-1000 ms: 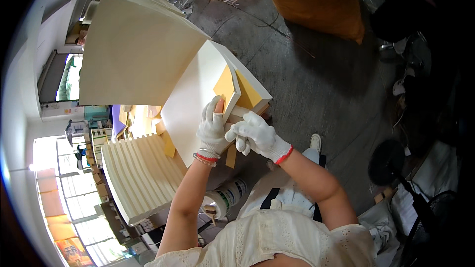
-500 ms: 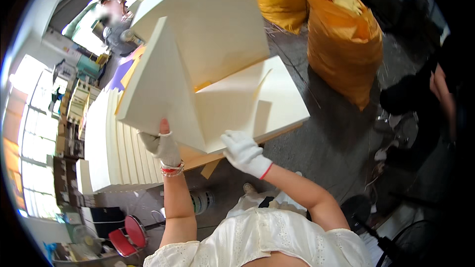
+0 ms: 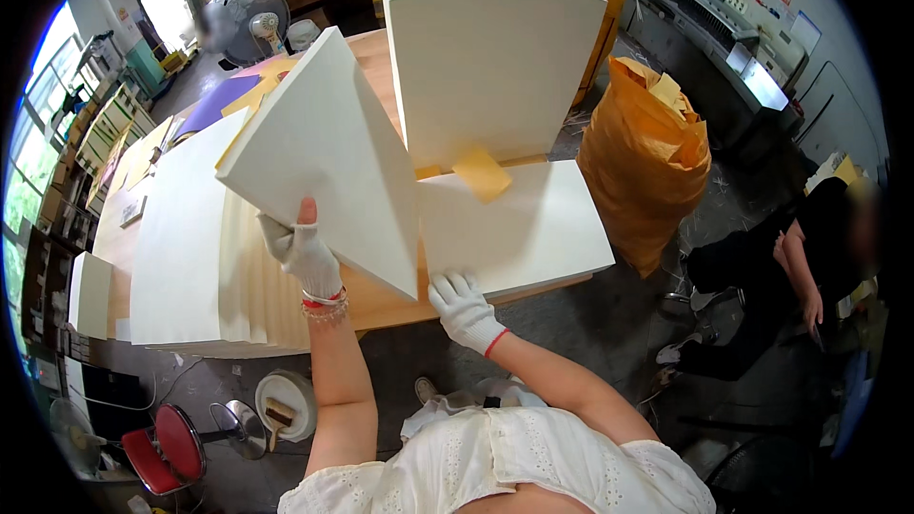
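Observation:
My left hand [image 3: 307,255], in a white glove with the thumb tip bare, grips the lower edge of a thick white paper block [image 3: 319,157]. The block stands tilted on the table, and the thumb lies on its face. Gloved as well, my right hand [image 3: 464,308] rests its extended fingers on the near left corner of a flat white paper stack [image 3: 543,238]. A small yellow paper piece [image 3: 482,174] is at the back of that stack. Behind it rises a tall white paper pile [image 3: 486,76]. Several white blocks [image 3: 181,247] stand leaning in a row at the left.
An orange sack [image 3: 643,167] stuffed with paper stands right of the wooden table [image 3: 381,312]. A person in black [image 3: 752,266] sits farther right. A red chair [image 3: 176,447] and a white bucket [image 3: 297,398] are on the floor at lower left. A fan [image 3: 257,27] stands beyond the table.
My view has shifted, showing more of the far room. The held block stands farther left of the flat stack, with a gap between. The yellow piece now shows at the stack's back.

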`<control>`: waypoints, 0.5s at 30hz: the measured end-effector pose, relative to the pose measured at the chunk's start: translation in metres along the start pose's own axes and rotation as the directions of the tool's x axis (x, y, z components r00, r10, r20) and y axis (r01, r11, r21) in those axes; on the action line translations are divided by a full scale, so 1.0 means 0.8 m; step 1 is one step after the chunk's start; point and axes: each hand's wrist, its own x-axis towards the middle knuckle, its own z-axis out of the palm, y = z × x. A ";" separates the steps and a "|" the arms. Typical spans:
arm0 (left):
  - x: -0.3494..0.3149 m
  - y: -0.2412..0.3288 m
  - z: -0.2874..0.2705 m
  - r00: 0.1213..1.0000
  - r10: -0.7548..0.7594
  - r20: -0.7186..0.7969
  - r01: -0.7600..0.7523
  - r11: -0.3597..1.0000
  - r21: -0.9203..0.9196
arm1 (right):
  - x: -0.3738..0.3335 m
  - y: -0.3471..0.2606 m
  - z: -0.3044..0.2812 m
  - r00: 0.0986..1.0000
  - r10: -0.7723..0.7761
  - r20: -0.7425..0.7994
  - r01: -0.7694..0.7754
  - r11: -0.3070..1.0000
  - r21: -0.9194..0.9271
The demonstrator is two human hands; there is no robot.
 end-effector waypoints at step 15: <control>0.073 0.070 0.035 0.996 0.090 -0.008 -0.090 0.995 0.038 | 0.011 -0.012 -0.014 0.973 0.068 0.221 -0.099 0.987 0.130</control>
